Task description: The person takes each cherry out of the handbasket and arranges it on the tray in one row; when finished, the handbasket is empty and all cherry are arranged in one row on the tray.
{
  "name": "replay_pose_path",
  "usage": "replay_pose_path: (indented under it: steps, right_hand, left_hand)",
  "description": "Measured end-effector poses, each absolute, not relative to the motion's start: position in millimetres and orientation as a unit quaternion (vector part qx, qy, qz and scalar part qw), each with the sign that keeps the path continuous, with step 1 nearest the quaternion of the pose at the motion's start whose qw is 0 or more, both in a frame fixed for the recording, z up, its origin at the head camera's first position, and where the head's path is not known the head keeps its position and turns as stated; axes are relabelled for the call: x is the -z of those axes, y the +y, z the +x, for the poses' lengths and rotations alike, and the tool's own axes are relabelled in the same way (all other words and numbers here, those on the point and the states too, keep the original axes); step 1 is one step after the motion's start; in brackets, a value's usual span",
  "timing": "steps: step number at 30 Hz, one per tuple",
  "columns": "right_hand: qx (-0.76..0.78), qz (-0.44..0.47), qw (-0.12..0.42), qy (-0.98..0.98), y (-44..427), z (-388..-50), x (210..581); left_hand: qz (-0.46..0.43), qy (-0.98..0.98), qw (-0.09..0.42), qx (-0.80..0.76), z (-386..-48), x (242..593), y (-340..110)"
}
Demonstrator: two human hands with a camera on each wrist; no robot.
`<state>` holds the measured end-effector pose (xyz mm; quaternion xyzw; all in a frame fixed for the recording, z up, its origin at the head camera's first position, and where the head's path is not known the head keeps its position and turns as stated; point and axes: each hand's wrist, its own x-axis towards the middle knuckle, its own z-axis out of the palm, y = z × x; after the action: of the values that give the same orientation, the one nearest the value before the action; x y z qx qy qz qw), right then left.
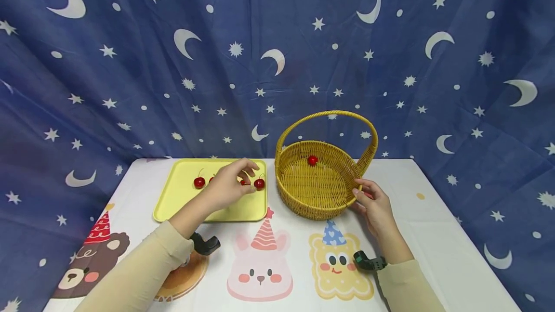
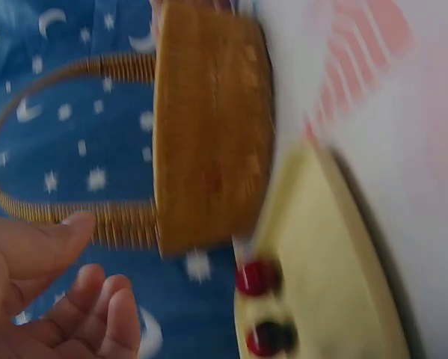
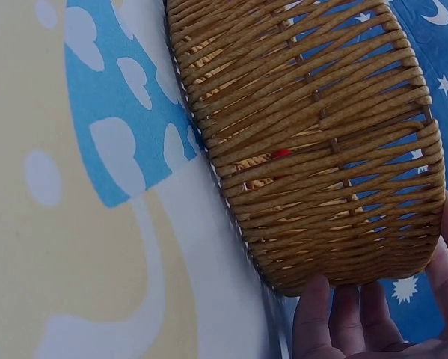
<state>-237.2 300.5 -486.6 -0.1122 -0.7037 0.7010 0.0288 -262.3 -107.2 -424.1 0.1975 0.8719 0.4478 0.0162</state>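
Observation:
A yellow wicker basket (image 1: pixel 318 212) with a tall arched handle stands on the table, holding one red cherry (image 1: pixel 312 160) near its back wall. My right hand (image 1: pixel 376 206) grips the basket's right rim; in the right wrist view its fingers (image 3: pixel 312 318) lie against the woven wall. To the left, several cherries (image 1: pixel 259 184) sit on a pale yellow tray (image 1: pixel 182 207). Above the tray is my left hand (image 1: pixel 227 184), partly hiding some cherries. The left wrist view has its thumb (image 2: pixel 51 243) and bent fingers apart, with nothing between them.
A white tablecloth (image 1: pixel 299 259) printed with party-hat cartoon figures covers the table. Directly behind the tray and basket hangs a dark blue curtain (image 1: pixel 225 71) with moons and stars. The basket's handle (image 1: pixel 327 113) rises high in front of it.

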Motion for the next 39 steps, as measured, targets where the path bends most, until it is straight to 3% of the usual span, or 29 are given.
replay_pose_path:
  steps: [8,17,28,39]
  right_hand:
    - [-0.697,-0.112,0.032,-0.708,302.7,-239.2,489.6]
    - [-0.693,-0.111,0.022,-0.712,301.8,-239.1,490.9]
    - [-0.704,-0.104,0.023,-0.702,303.0,-239.5,489.9]
    - [-0.696,-0.109,0.021,-0.709,304.4,-239.3,490.2]
  left_hand:
    - [0.268,0.832,0.056,-0.482,-265.7,419.2,-35.0]
    - [0.282,0.842,0.107,-0.447,-306.3,433.0,23.6]
    - [0.248,0.873,0.109,-0.407,-348.0,447.5,54.4]
    - [0.194,0.867,0.174,-0.424,-362.6,462.3,73.4]
